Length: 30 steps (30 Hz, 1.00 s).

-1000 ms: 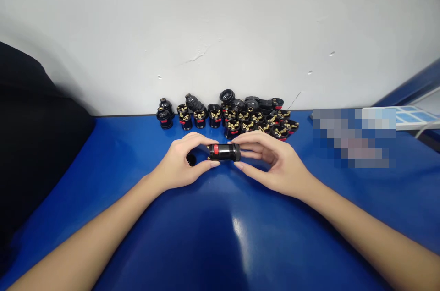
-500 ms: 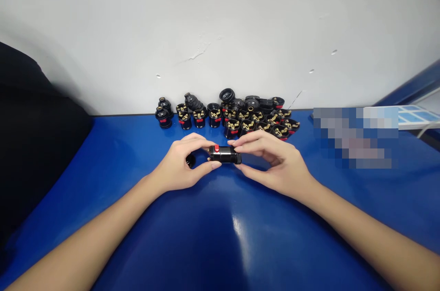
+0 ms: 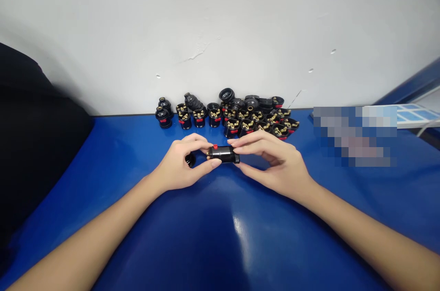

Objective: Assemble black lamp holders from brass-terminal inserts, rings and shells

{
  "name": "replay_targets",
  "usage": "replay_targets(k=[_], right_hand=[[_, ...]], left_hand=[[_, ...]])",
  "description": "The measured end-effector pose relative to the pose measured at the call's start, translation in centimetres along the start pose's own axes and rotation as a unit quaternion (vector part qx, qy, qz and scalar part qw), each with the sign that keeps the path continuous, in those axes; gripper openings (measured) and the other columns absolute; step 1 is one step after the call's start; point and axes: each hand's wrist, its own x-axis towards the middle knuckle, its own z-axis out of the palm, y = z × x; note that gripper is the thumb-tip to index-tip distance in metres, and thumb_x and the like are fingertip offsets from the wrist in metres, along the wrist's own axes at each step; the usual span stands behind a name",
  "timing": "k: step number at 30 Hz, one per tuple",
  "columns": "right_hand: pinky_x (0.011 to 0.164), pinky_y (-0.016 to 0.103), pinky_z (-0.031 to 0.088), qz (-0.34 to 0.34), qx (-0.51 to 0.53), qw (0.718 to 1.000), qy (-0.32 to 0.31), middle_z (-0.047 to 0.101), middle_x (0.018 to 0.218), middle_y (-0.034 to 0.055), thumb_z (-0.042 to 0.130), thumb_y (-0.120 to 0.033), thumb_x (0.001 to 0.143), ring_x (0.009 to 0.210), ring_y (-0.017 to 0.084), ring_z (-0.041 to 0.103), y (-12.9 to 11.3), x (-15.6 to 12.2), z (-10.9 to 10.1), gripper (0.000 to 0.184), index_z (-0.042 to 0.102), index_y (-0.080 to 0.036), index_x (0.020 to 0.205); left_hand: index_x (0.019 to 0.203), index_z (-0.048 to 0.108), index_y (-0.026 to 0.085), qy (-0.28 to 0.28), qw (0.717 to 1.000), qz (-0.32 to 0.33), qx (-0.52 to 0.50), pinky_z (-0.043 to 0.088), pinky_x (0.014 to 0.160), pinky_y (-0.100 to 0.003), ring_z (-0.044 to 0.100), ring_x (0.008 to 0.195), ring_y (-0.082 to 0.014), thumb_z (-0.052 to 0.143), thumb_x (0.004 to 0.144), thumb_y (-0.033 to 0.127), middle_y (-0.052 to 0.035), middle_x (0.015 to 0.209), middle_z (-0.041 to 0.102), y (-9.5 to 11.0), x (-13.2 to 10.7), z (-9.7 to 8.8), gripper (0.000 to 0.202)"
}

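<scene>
A black lamp holder (image 3: 223, 154) with a red switch lies sideways in the air between my two hands, low over the blue table. My left hand (image 3: 180, 162) pinches its left end, where brass contacts show, between thumb and fingertips. On the right end, the thumb and fingers of my right hand (image 3: 280, 162) are closed around the black rim. A round black cap (image 3: 190, 159) shows through the gap between my left thumb and index finger, apparently resting on the table.
Along the wall stand several open black lamp holder bodies (image 3: 247, 126) with brass contacts and red switches. Two capped ones (image 3: 162, 117) stand at the left, with stacked caps (image 3: 194, 102) nearby. Black cloth (image 3: 34, 135) borders the left; a blurred patch (image 3: 354, 137) covers something right.
The lamp holder has turned slightly about its long axis, so its red switch now sits at the top edge and more brass shows. Both hands keep their grip.
</scene>
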Motion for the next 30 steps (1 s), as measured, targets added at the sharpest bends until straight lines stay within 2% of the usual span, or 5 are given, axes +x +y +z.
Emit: replay_targets(k=[10,15,21,25,30], right_hand=[[0.105,0.042,0.069,0.072,0.074,0.994,-0.017,0.075,0.126,0.0073,0.085,-0.007,0.088,0.120,0.025,0.078,0.1,-0.1,-0.1,0.043,0.081,-0.031,0.124],[0.108,0.049,0.068,0.117,0.117,0.986,-0.028,0.074,0.125,0.0068,0.087,-0.013,0.088,0.120,0.028,0.079,0.0,0.1,-0.3,0.041,0.081,-0.030,0.125],[0.102,0.045,0.070,0.174,0.117,0.977,-0.041,0.076,0.123,0.0076,0.086,-0.025,0.093,0.111,0.027,0.083,0.4,-0.3,-0.2,0.037,0.076,-0.026,0.128],[0.107,0.049,0.068,0.166,0.109,0.979,-0.052,0.072,0.129,0.0087,0.084,-0.025,0.095,0.119,0.029,0.079,0.6,-0.3,-0.1,0.036,0.074,-0.026,0.130],[0.108,0.048,0.068,0.144,0.115,0.982,-0.038,0.069,0.131,0.0087,0.084,-0.022,0.094,0.121,0.029,0.078,0.6,-0.3,0.1,0.039,0.074,-0.026,0.131]], left_hand=[[0.117,0.079,0.016,-0.009,1.000,0.023,0.012,0.062,0.088,-0.034,0.074,0.098,-0.0206,0.084,0.092,0.030,-0.0091,0.101,0.081,-0.6,-0.1,-0.1,0.029],[0.121,0.079,0.020,-0.011,0.999,0.029,0.014,0.063,0.094,-0.040,0.073,0.103,-0.0231,0.086,0.090,0.031,-0.0088,0.107,0.082,-1.0,0.0,-0.1,0.034],[0.124,0.078,0.021,-0.011,0.999,0.029,0.025,0.062,0.097,-0.040,0.075,0.103,-0.0234,0.087,0.090,0.032,-0.0088,0.110,0.083,-1.3,0.1,-0.2,0.037],[0.124,0.077,0.020,-0.021,1.000,0.004,0.023,0.063,0.097,-0.037,0.079,0.104,-0.0227,0.087,0.090,0.031,-0.0095,0.116,0.083,-1.1,0.0,-0.1,0.037],[0.127,0.075,0.017,-0.013,1.000,0.001,0.012,0.064,0.092,-0.032,0.080,0.096,-0.0195,0.083,0.093,0.027,-0.0087,0.112,0.083,-0.7,-0.1,0.0,0.037]])
